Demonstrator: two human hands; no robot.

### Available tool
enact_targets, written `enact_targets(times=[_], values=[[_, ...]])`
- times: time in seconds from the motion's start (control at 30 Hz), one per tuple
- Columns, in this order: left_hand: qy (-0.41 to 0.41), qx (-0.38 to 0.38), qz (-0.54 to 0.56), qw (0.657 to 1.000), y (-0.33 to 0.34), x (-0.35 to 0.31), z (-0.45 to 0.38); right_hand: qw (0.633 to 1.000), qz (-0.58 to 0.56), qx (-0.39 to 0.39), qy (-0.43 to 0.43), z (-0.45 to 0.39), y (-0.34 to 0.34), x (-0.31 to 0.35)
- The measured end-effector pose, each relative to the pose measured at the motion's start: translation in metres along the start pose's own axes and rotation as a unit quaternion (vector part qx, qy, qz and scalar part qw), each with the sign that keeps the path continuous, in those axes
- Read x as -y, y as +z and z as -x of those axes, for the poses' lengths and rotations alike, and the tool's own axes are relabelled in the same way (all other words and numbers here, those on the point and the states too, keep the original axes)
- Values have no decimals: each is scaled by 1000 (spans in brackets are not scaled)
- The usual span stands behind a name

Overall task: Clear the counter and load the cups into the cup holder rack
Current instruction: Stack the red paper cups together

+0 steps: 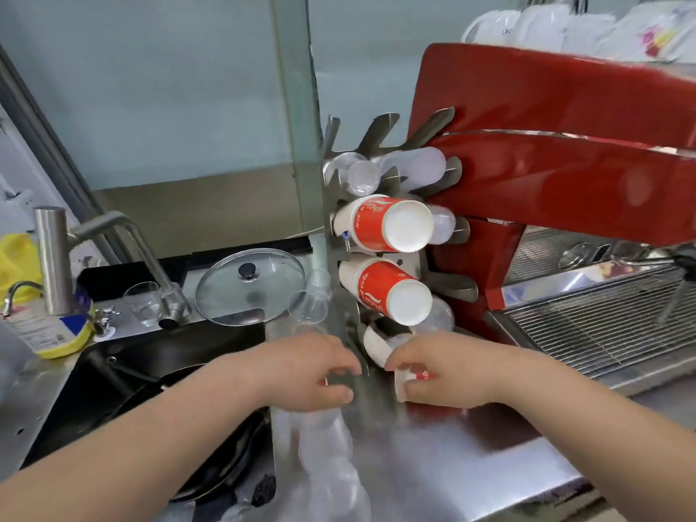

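Observation:
A steel cup holder rack stands on the counter beside a red espresso machine. Its slots hold red-and-white paper cup stacks and clear plastic cup stacks. My right hand grips a red-and-white paper cup stack at the rack's lowest slot, where a white cup rim shows. My left hand rests against the rack's base, fingers curled around something partly red that I cannot make out. A clear plastic sleeve of cups lies on the counter below my left hand.
A black sink with dark pans lies at the left, under a steel tap. A glass pot lid, a small glass and clear cups sit behind it. A yellow bottle stands far left.

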State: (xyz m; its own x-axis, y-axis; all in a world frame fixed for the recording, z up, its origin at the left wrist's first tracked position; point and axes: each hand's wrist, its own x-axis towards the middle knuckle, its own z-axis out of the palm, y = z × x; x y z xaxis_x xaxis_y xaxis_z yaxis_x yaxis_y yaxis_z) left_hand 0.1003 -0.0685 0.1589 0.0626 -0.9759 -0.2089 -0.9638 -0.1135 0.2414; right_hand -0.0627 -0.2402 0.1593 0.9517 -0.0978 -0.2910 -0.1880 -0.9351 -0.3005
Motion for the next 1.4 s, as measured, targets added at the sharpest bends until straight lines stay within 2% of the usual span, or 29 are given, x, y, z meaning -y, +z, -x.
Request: enact_targets(times=[0.13, 0.23, 0.4, 0.53, 0.67, 0.77, 0.97, 1.1, 1.27, 1.4], values=[[38, 2, 5, 999, 26, -43, -41, 997, -39, -58, 42, 25, 21, -39], [52, 17, -36, 998, 54, -60, -74, 992, -55, -89, 72, 35, 43, -63], [5, 36, -137, 990, 78, -79, -112, 983, -94, -100, 123, 35, 84, -95], [3, -4, -187, 982, 82, -90, -124, 977, -116, -103, 147, 20, 109, -108], [11, 24, -154, 988, 92, -94, -129, 970, -118, -127, 170, 12, 111, -115], [-15, 48, -122, 991, 103, -88, -136, 969, -116, -122, 182, 5, 111, -124], [-63, 69, -129, 987, 118, -78, -145, 974, -87, -65, 197, -15, 117, -132], [-81, 52, -122, 988, 126, -77, -146, 974, -49, -61, 210, -17, 124, -132], [-74, 64, -130, 987, 134, -88, -135, 976, -72, -87, 189, -6, 136, -131], [-52, 33, -127, 990, 138, -90, -129, 973, -109, -94, 183, 9, 145, -128]])
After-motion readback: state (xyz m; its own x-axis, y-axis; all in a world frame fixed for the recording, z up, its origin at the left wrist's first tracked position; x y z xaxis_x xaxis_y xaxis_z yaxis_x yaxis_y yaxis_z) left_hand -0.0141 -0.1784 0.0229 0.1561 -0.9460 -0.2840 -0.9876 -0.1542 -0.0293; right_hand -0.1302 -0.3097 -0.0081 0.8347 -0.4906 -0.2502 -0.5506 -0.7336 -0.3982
